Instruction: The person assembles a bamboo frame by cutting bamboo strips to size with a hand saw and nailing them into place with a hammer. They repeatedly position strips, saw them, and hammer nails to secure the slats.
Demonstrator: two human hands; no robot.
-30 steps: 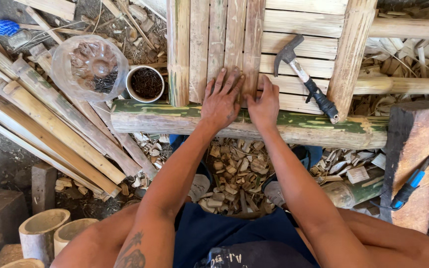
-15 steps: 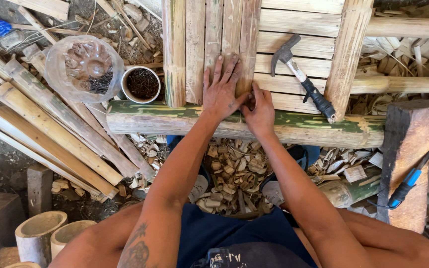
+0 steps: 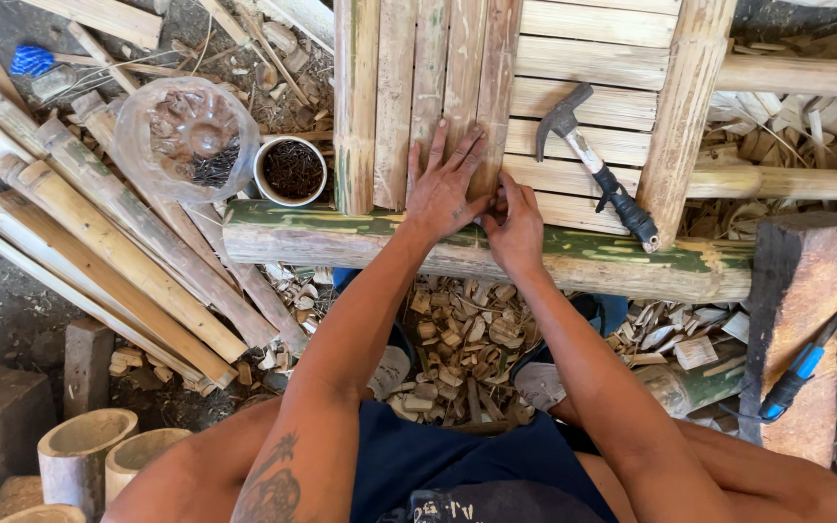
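Two hands [image 3: 481, 208] on bamboo slats [image 3: 428, 87], hammer [image 3: 598, 174] beside, nail cup [image 3: 291, 170] left

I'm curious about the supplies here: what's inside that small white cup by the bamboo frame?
The white cup is filled with dark small nails, heaped near its rim. Whatever lies beneath the top layer, and the cup's bottom, is covered.

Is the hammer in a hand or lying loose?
Lying loose. The hammer rests on the bamboo slats, clear of both hands; the right hand is nearest.
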